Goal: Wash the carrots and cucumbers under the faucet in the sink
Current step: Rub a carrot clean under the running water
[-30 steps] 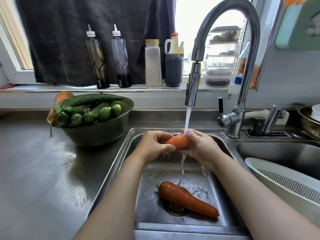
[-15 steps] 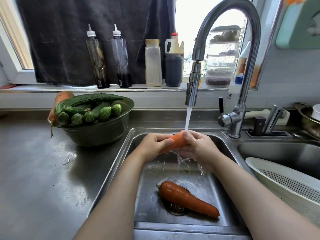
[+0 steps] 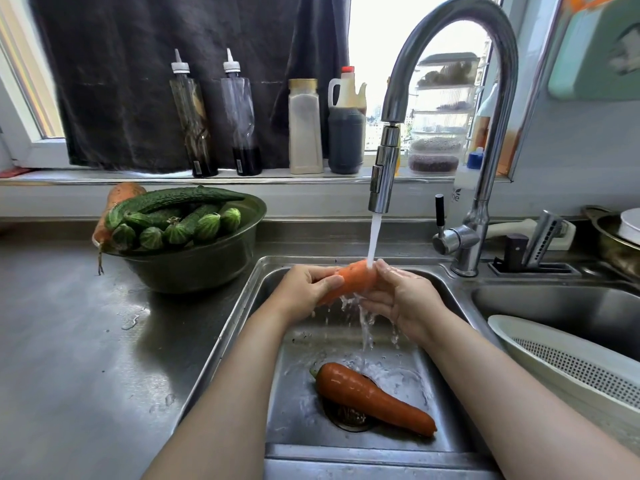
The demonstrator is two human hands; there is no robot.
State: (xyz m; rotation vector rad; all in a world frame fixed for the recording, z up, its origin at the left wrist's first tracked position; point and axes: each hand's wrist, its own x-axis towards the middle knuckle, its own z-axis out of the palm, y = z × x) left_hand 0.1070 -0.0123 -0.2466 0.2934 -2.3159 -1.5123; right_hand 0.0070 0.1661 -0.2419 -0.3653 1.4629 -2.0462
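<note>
I am holding 1 carrot under the stream from the faucet, above the sink. My left hand is gripping its lower end and my right hand is curling round its upper end. The other carrot is lying over the drain. The cucumbers are sitting in a bowl on the surface.

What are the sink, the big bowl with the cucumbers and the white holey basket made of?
The sink looks like brushed stainless steel: grey, with a dull shine and streaky reflections. The bowl seems to be metal too, with a smooth, darker, mirror-like wall; which metal, I cannot tell. The white basket is probably plastic: matte, opaque, with rows of tiny moulded holes.
</note>
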